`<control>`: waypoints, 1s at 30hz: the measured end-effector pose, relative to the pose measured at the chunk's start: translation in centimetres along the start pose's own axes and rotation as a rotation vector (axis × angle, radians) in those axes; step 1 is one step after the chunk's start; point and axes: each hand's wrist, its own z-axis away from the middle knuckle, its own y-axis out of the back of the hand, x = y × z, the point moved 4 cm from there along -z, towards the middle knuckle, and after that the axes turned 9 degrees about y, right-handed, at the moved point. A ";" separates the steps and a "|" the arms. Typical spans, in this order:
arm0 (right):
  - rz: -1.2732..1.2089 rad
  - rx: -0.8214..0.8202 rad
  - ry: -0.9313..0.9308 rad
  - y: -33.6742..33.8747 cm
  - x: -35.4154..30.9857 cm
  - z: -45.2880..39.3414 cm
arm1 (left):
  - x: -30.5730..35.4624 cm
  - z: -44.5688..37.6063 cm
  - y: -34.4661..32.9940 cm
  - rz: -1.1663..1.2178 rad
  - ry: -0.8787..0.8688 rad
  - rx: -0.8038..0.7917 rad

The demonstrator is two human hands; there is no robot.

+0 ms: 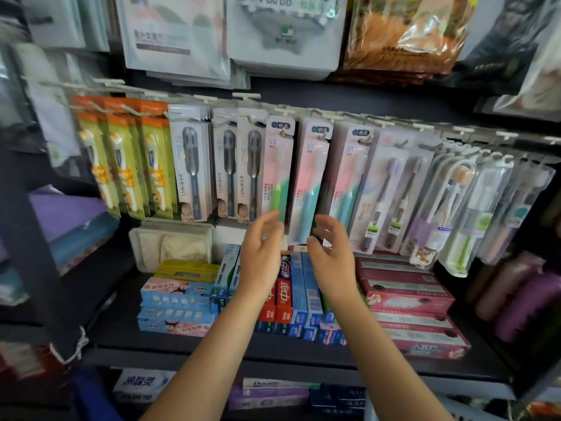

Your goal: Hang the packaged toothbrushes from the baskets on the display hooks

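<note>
Both hands reach up below a row of packaged toothbrushes hanging on hooks [285, 132]. The left hand [262, 249], fingers spread, touches the bottom edge of a pink-and-green pack [277, 174]. The right hand [331, 250] is spread too, just below the next pack [311, 180], holding nothing. Toothpaste boxes [291, 293] lie on the shelf [121, 335] beneath.

Both forearms are bare, with no sleeves showing. The left hand [261, 253] and right hand [329, 253] wear no gloves. No rings or watch show.

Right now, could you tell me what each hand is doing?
Left hand: open, holding nothing.
Right hand: open, holding nothing.
</note>
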 end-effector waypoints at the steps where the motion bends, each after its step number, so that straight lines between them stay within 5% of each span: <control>1: -0.004 -0.002 0.020 -0.2 -0.3 0.0 | -0.1 -0.6 1.1 0.013 -0.016 0.086; 7: 0.097 -0.197 -0.101 -4.3 0.2 -1.0 | -2.0 -4.9 2.4 -0.143 0.052 0.072; 22: 0.247 -0.094 -0.070 -6.4 1.4 -1.1 | -2.9 -6.9 2.7 -0.170 0.050 0.028; 26: 0.071 -0.158 -0.179 -7.8 2.3 0.3 | -5.3 -7.5 5.7 -0.065 0.155 0.156; 30: -0.510 -0.196 -0.626 -11.5 4.3 1.5 | -8.0 -8.2 7.4 0.159 0.455 0.140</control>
